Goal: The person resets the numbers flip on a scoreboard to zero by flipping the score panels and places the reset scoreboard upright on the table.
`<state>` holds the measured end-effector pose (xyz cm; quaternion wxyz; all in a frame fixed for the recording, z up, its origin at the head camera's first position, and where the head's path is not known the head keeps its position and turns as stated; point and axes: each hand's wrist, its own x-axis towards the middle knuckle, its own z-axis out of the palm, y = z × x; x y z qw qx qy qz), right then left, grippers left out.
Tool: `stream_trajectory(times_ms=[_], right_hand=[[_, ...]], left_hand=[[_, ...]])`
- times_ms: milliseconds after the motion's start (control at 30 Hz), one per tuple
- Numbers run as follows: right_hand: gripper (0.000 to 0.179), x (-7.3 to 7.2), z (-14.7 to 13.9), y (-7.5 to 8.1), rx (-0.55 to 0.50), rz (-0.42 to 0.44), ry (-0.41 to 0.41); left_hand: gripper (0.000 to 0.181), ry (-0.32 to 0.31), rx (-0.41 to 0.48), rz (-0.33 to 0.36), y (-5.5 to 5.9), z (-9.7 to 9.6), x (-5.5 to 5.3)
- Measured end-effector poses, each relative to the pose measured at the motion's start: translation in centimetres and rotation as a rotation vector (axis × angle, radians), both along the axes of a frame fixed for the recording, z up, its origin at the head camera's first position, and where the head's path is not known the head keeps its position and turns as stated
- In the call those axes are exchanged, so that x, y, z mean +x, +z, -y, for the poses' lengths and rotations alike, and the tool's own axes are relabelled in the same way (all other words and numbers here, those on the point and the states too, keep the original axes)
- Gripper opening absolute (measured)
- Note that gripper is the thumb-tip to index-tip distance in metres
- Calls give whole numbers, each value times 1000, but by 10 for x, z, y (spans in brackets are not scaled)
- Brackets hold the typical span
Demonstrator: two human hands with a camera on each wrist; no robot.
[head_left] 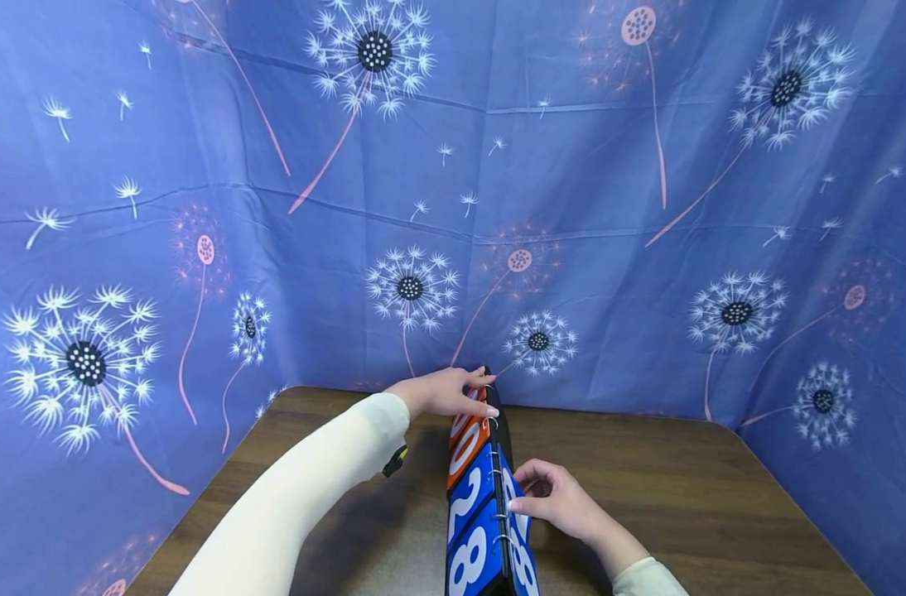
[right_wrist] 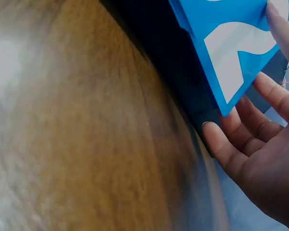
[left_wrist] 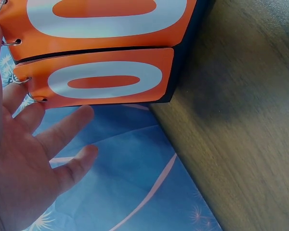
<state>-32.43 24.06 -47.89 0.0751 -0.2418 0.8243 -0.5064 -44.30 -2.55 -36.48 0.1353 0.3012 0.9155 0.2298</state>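
A tabletop flip scoreboard [head_left: 504, 430] stands like a tent, its number cards hung on metal rings along the top ridge. Its left face shows orange cards [left_wrist: 101, 98] with white zeros at the far end and blue cards [head_left: 485, 468] reading 2 and 8 nearer me. At the far end, my left hand [head_left: 445, 391] rests across the ridge by the rings, fingers extended and spread in the left wrist view. On the right face, my right hand [head_left: 565, 503] pinches a blue card [right_wrist: 216, 14] with a white numeral, thumb on its front and fingers behind its edge.
The scoreboard stands on a brown wooden table [head_left: 647, 488]. A blue cloth [head_left: 595, 331] with dandelion prints hangs behind and at both sides of the table. A dark strap-like item [head_left: 395, 461] sits at my left wrist.
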Motion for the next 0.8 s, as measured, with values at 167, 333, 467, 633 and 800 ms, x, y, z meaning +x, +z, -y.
stream_trajectory(times_ms=[167,333,467,633,800], right_hand=[[28,0,-3,0,1,-32,-1],[22,0,-7,0,20,-52,5],[16,-1,-15,3,29,13,58],[21,-3,-30,11,-21,140,125],[17,-6,-48,21,-223,284,177]], left_hand=[[86,2,4,-3,-1,0,0],[87,-1,2,-10,-4,0,-1],[85,6,2,-8,-4,0,-1],[85,1,2,-9,-4,0,0],[85,-8,8,-10,-4,1,-1]])
